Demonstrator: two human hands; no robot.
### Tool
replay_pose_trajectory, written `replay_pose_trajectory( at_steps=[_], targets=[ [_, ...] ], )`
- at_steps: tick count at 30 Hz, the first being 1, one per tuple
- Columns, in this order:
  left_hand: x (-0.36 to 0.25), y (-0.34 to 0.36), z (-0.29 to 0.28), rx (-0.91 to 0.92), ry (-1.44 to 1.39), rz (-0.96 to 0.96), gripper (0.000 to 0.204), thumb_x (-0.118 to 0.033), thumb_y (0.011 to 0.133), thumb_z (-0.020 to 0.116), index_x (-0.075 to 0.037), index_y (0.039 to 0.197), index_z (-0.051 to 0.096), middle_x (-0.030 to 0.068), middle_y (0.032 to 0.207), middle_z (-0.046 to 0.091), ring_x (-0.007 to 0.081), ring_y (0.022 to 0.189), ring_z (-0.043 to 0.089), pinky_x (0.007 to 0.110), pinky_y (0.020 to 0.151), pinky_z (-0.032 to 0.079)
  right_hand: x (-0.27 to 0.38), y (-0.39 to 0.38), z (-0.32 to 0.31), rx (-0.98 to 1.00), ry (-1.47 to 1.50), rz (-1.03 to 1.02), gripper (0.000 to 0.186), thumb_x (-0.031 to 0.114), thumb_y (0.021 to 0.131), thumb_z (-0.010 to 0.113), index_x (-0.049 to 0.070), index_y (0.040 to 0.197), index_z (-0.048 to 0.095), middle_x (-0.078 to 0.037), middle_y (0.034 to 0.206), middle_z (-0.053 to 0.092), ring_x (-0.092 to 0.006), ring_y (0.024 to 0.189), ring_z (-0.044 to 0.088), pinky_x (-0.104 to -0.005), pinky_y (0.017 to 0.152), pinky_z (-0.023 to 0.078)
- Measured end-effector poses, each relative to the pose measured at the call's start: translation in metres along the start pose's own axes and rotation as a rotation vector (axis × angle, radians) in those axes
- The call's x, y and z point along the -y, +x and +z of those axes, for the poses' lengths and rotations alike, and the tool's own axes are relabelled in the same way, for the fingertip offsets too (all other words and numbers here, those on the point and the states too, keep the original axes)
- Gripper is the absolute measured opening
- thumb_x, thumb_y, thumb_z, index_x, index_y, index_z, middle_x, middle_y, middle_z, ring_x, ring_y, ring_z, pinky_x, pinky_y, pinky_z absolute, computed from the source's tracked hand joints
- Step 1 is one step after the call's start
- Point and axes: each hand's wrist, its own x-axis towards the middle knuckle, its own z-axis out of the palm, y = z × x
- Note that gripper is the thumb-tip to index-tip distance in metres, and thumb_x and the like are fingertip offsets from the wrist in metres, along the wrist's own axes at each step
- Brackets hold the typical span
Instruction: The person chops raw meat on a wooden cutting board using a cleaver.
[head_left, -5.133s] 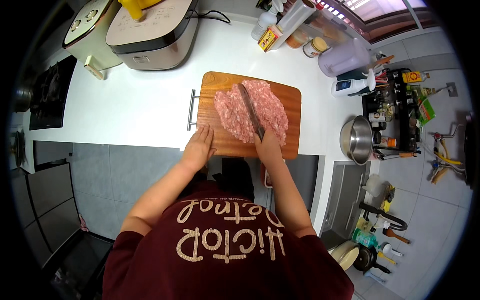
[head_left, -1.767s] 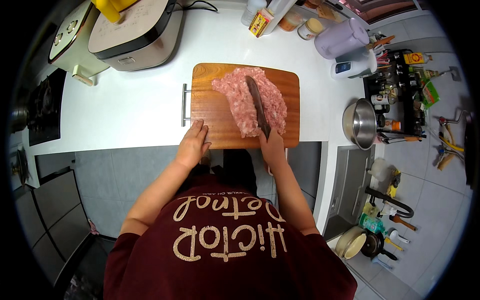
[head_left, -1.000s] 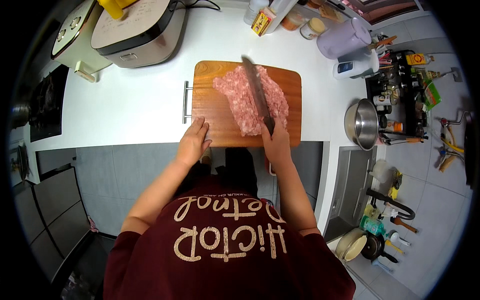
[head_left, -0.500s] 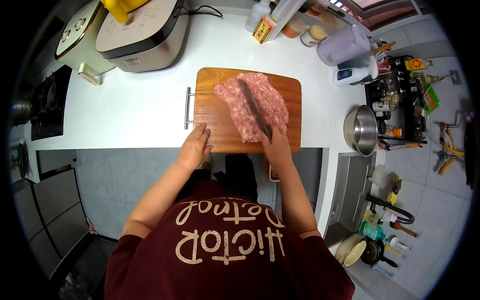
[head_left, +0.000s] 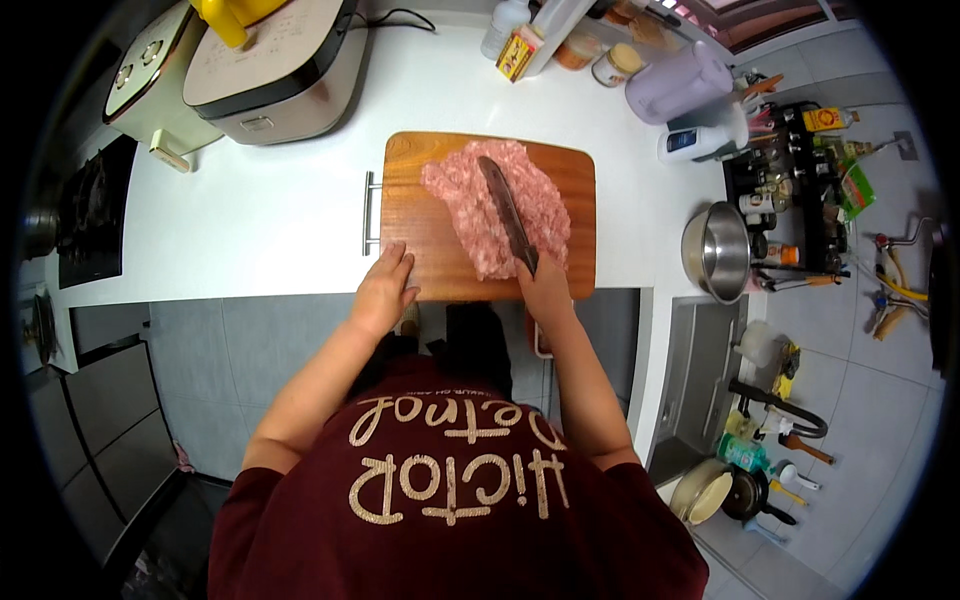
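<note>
A wooden cutting board (head_left: 415,215) with a metal side handle lies on the white counter. A flat mound of pink minced meat (head_left: 470,205) covers its right half. My right hand (head_left: 545,288) is shut on the handle of a cleaver (head_left: 505,210), whose blade rests along the meat, pointing away from me. My left hand (head_left: 385,290) lies flat with fingers spread on the near left corner of the board, holding nothing.
A large cooker (head_left: 270,60) and a smaller appliance (head_left: 150,90) stand at the back left. Jars, a bottle and a lilac jug (head_left: 680,85) line the back right. A steel bowl (head_left: 715,250) sits to the right by a rack of utensils. A black hob (head_left: 90,210) lies far left.
The cleaver has kept rising and falling over the meat, its blade shifting slightly across the mound. My left hand has stayed pressed on the board's near corner.
</note>
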Motion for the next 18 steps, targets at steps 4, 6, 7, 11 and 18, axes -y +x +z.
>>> replay_pose_trajectory(
  at_steps=[4,6,7,11,18],
  targets=[
    [-0.001,-0.005,0.0,0.022,-0.007,-0.01,0.055,-0.01,0.075,0.077,0.003,0.125,0.058,0.0233,0.14,0.049,0.0387,0.131,0.047,0.041,0.109,0.041,0.009,-0.01,-0.01,-0.077,0.213,-0.059,0.033,0.027,0.094,0.059,-0.003,0.105,0.054,-0.032,0.09,0.063,-0.0512,0.09,0.059,-0.0546,0.078,0.046],
    [-0.003,-0.001,-0.001,0.003,0.005,0.0,0.056,-0.01,0.074,0.078,0.003,0.125,0.058,0.0234,0.14,0.049,0.039,0.131,0.047,0.042,0.109,0.042,0.0,-0.01,-0.004,-0.088,0.212,-0.059,0.033,0.027,0.094,0.06,-0.003,0.107,0.053,-0.031,0.091,0.063,-0.0511,0.09,0.06,-0.0537,0.077,0.047],
    [-0.005,0.0,-0.001,0.014,-0.001,0.003,0.056,-0.009,0.074,0.078,0.003,0.125,0.058,0.0238,0.14,0.049,0.0396,0.131,0.047,0.042,0.109,0.042,-0.019,-0.009,0.007,-0.045,0.127,-0.015,0.032,0.026,0.093,0.06,-0.003,0.107,0.053,-0.031,0.091,0.064,-0.0509,0.09,0.06,-0.0531,0.077,0.047],
    [0.006,-0.005,0.004,0.002,-0.002,0.028,0.056,-0.01,0.074,0.079,0.001,0.125,0.058,0.0224,0.139,0.051,0.0386,0.13,0.048,0.042,0.108,0.043,-0.004,-0.005,-0.016,-0.047,0.086,-0.061,0.032,0.024,0.093,0.062,-0.003,0.107,0.054,-0.031,0.095,0.064,-0.0505,0.093,0.06,-0.0516,0.077,0.048],
    [-0.002,-0.003,-0.003,0.048,-0.033,-0.014,0.053,-0.01,0.076,0.076,0.004,0.124,0.058,0.0238,0.14,0.05,0.0399,0.13,0.048,0.042,0.109,0.041,-0.016,-0.001,-0.012,0.024,0.099,0.108,0.037,0.023,0.093,0.06,-0.004,0.118,0.053,-0.033,0.101,0.063,-0.0496,0.1,0.06,-0.0511,0.083,0.048]
  ],
)
